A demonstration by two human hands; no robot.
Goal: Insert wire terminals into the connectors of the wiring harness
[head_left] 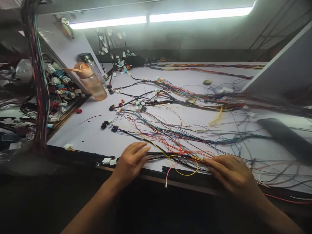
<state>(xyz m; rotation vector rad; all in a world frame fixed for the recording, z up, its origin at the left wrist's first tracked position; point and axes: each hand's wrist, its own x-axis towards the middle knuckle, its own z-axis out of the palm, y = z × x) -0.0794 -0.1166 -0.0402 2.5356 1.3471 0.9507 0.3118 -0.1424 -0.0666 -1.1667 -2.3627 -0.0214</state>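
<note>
at table (87, 139) edge, left hand (130, 160) and right hand (230, 170) grasping wire bundle (168, 155), white connectors (109, 161) nearby

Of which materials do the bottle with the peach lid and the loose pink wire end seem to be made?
The bottle looks like smooth, see-through plastic: its body is translucent and glossy, though glass is possible. The pink wire seems plastic-coated, with even colour; its pale, shiny tip may be metal.
</note>
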